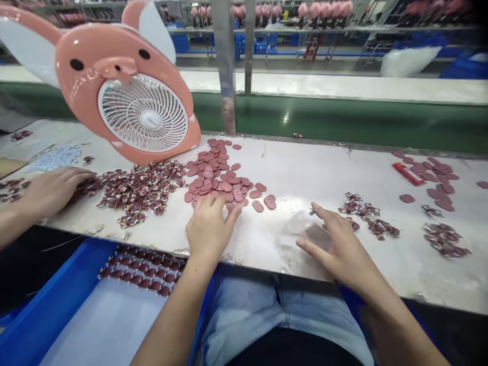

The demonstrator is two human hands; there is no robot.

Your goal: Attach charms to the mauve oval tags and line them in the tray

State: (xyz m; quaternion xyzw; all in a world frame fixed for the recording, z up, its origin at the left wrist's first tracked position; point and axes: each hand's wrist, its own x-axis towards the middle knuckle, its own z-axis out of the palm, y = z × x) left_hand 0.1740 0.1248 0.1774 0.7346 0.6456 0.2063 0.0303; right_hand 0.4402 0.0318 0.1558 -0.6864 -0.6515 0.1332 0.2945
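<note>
Midway along the counter (305, 168) lie red discs (223, 166), the left hand (209, 223) on their near side, grip unclear; the right hand (343, 249), fingers parted, flanks a tilted bottle (299, 223) that could spill if knocked.

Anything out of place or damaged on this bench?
A small piece lies alone at the table's far edge, by the green strip, apart from the brown parts it resembles. One disc sits alone at far right. The fan stands tilted. The table's near edge looks chipped.
</note>
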